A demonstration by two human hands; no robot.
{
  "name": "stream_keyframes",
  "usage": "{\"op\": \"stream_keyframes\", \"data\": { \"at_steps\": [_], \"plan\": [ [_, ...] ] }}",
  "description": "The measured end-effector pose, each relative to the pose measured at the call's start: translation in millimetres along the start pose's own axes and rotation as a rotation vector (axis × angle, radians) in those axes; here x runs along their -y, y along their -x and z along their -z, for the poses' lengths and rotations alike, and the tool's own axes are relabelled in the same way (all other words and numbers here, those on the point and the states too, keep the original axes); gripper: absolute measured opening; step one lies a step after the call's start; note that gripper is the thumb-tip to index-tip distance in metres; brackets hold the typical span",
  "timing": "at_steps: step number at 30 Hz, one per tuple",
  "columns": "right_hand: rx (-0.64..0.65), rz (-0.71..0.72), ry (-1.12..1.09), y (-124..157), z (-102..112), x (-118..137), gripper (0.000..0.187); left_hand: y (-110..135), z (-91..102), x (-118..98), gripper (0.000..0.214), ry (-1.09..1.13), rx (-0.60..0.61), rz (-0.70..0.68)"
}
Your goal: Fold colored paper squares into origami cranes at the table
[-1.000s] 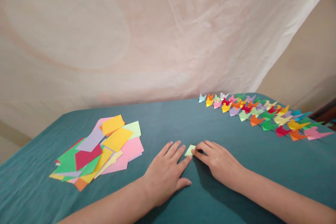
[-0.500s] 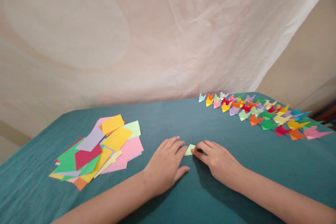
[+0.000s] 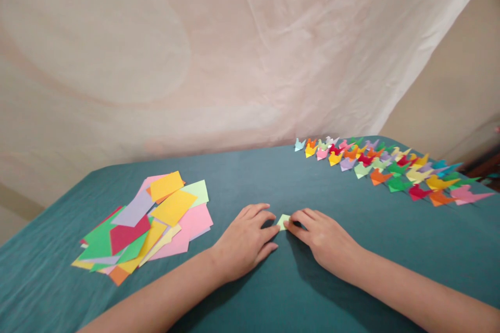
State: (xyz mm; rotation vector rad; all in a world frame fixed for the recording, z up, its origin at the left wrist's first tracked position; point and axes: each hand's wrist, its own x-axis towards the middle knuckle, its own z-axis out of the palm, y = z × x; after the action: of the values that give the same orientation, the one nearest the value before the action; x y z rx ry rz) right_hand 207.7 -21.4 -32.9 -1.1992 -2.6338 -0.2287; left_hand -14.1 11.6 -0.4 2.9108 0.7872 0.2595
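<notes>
A small folded piece of pale green paper [image 3: 283, 222] lies on the teal cloth between my hands. My right hand [image 3: 326, 234] pinches its right side between thumb and fingers. From the left, my left hand [image 3: 246, 239] reaches to the paper with a fingertip at its left edge; the fingers are spread and the thumb is apart from them. The fingers of my right hand hide part of the paper.
On the left lies a loose pile of coloured paper sheets [image 3: 172, 208]. Rows of small folded paper birds [image 3: 378, 177] in many colours stand at the right back. A pale cloth [image 3: 234, 62] hangs behind the teal-covered table [image 3: 250, 177].
My left thumb has moved slightly toward the fingers, and a left fingertip now meets the paper's edge. The right hand keeps its pinch. The view has shifted a little.
</notes>
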Motion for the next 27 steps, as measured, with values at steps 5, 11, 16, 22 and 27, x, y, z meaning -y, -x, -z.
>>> {"op": "stream_keyframes", "data": {
  "at_steps": [5, 11, 16, 22, 27],
  "plan": [
    [0.018, -0.009, 0.012, 0, 0, 1, 0.028, 0, -1.3, 1, 0.027, -0.03, -0.001, -0.017],
    [0.027, -0.002, 0.013, 0, -2, 1, 0.027, -1, -0.2, -2, 0.026, -0.098, 0.009, -0.035],
    [0.008, 0.004, 0.025, 0, -2, 1, 0.028, -1, 0.2, -8, 0.028, -0.16, 0.024, -0.029],
    [0.008, 0.003, 0.032, 0, -2, 1, 0.026, 5, 13.4, -8, 0.026, -0.133, 0.075, -0.024],
    [-0.006, 0.008, 0.029, -1, -3, 1, 0.027, 11, 35.2, 1, 0.025, -0.04, 0.144, -0.078]
  ]
}}
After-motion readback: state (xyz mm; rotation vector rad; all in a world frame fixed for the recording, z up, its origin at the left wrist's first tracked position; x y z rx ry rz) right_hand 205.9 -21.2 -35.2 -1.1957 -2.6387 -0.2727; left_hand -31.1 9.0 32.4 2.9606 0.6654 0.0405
